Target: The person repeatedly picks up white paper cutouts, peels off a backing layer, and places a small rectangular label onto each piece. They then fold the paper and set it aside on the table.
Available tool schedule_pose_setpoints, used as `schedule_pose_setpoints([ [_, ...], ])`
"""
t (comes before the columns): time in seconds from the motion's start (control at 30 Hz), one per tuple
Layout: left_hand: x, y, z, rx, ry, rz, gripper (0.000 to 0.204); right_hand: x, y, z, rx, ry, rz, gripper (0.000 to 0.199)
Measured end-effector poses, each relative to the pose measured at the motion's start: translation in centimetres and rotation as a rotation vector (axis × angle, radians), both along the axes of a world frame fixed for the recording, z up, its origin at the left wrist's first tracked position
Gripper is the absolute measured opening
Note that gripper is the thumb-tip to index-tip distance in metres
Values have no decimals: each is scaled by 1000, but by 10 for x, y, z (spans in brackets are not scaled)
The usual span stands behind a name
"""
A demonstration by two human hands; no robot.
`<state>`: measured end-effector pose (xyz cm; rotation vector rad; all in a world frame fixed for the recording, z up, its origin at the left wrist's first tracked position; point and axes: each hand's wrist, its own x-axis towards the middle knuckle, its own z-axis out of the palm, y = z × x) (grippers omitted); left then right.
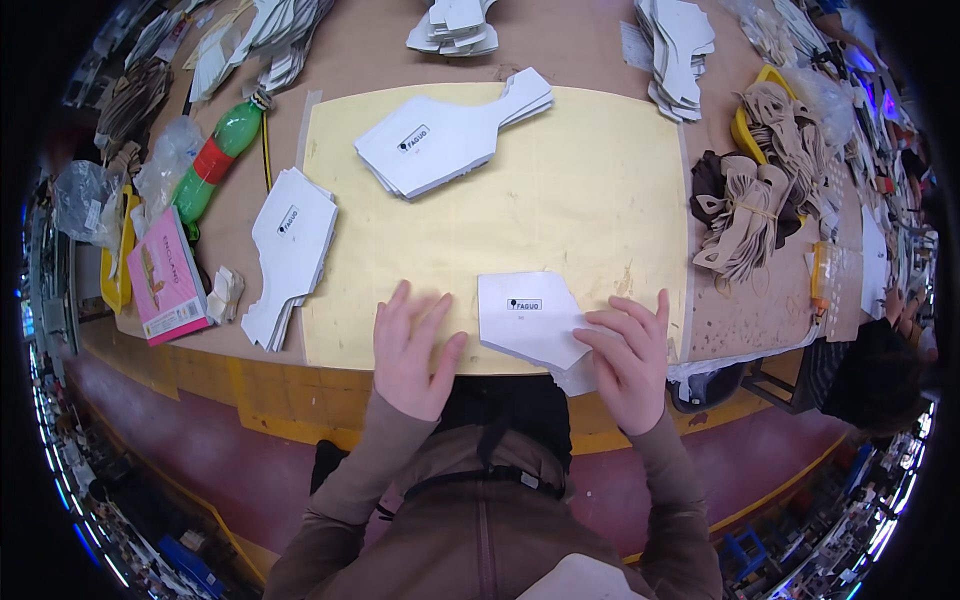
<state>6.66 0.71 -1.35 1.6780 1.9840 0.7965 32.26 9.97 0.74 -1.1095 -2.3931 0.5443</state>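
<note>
A white, flat cut piece with a small dark printed label lies near the front edge of a pale yellow work sheet. My right hand is at its right corner, the leftmost fingertips touching or just over its edge and the fingers spread. Left of the piece, my left hand hovers with fingers apart, slightly blurred, nothing in it. Farther back rests a stack of larger white cut pieces, fanned to the right. Another white stack overlaps the sheet's left edge.
Left stand a green bottle with a red band, a pink booklet and a yellow tray. Bundled beige pieces lie right, by a yellow basket. More white stacks line the back. Another person is at far right.
</note>
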Motion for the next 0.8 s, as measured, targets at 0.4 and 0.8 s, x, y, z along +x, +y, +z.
schedule_pose_setpoints([
  [0.4,33,-13,22,97,-618,-154,54,-73,-39,15,-192,341,-194,32],
  [0.8,-12,-6,79,494,-249,-61,29,-25,-4,32,-850,987,-295,23],
])
